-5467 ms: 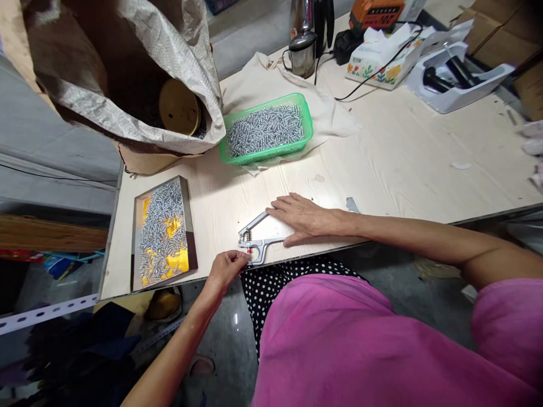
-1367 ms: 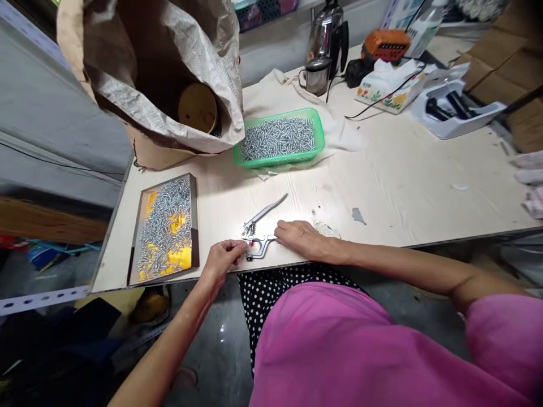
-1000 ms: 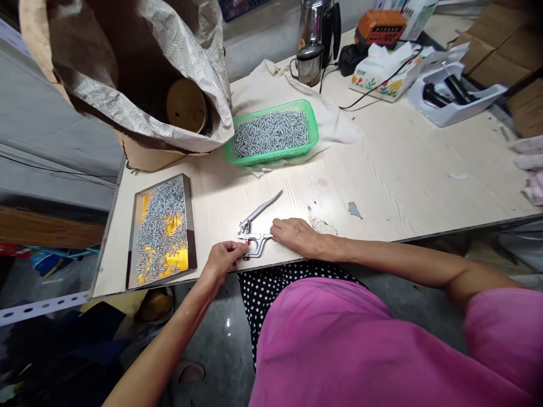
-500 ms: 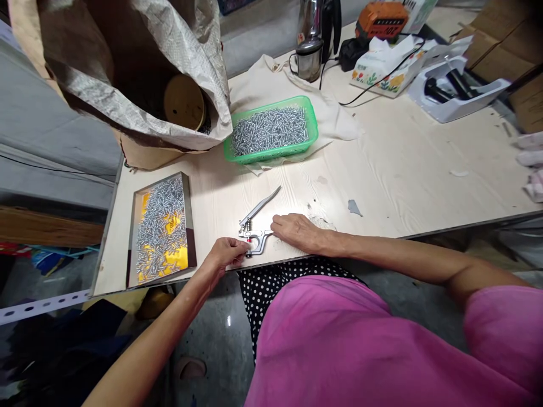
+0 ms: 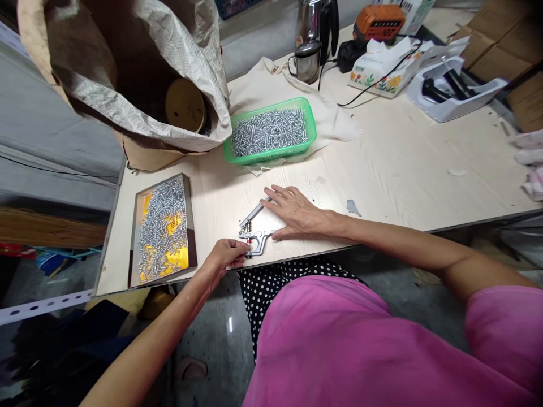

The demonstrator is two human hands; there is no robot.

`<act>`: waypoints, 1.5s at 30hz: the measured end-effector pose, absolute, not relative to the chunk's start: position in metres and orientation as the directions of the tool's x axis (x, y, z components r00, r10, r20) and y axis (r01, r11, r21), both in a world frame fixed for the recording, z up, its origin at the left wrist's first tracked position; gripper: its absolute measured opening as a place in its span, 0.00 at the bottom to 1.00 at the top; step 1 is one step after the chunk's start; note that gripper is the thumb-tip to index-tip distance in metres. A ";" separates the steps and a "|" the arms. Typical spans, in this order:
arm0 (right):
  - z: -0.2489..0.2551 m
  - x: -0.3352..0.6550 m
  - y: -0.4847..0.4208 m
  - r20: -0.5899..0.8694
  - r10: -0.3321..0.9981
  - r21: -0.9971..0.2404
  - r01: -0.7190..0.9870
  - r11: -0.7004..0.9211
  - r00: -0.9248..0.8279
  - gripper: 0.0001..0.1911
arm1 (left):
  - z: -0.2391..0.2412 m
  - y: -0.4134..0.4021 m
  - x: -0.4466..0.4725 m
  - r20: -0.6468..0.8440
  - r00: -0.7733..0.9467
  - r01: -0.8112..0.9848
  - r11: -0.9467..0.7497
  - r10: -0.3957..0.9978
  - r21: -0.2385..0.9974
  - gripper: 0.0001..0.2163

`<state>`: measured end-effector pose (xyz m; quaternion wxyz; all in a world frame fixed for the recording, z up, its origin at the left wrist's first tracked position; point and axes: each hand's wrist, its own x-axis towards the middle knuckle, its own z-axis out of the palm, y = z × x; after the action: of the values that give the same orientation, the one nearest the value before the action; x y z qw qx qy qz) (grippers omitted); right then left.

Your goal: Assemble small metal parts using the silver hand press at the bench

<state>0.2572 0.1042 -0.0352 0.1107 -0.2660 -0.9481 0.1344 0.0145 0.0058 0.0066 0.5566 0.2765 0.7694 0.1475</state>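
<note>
Near the table's front edge lie grey metal snap-fastener pliers (image 5: 259,244) with a spring and a small red part at the jaw. Their two handles are spread apart and point right. My left hand (image 5: 231,252) is closed in a pinch right at the jaw; anything between its fingertips is too small to make out. Over the handle ends reaches my right hand (image 5: 294,213), open, fingers stretched at the upper handle and thumb by the lower one. To the left is a shallow tray (image 5: 189,226) of small silvery metal pieces on yellow. A green basket (image 5: 314,127) holds more such pieces.
A large open sack (image 5: 178,138) stands at the back left with a round tan container inside. Farther back are a metal cup (image 5: 307,65), an orange battery pack (image 5: 379,22), a tissue pack (image 5: 382,70) and a white plastic tray (image 5: 445,110). Cardboard boxes (image 5: 500,39) sit far right.
My right hand has opened and moved up from the lower handle, its fingers now spread to the upper handle. My left hand stays at the jaw.
</note>
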 end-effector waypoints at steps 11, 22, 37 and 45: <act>-0.021 0.249 0.107 0.030 0.516 -0.239 0.496 0.835 -0.856 0.37 | 0.009 0.006 0.020 -0.782 -0.222 0.229 0.811 0.582 0.539 0.18; -0.027 0.246 0.094 0.090 0.521 -0.306 0.475 0.825 -0.849 0.27 | 0.002 -0.003 0.031 -0.141 -0.037 0.932 0.085 0.989 0.353 0.12; -0.025 0.265 0.088 0.093 0.610 -0.324 0.556 0.766 -0.787 0.32 | -0.018 0.043 0.052 -0.154 0.402 0.909 -0.373 0.903 0.185 0.30; -0.040 0.262 0.078 0.093 0.549 -0.244 0.515 0.822 -0.831 0.09 | -0.006 0.040 0.063 -0.168 0.384 0.917 -0.353 0.908 0.187 0.07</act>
<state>0.2623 0.0784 -0.0404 0.0798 -0.2797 -0.9510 0.1047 0.0631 0.0401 -0.0056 0.1256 0.8222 0.5549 -0.0175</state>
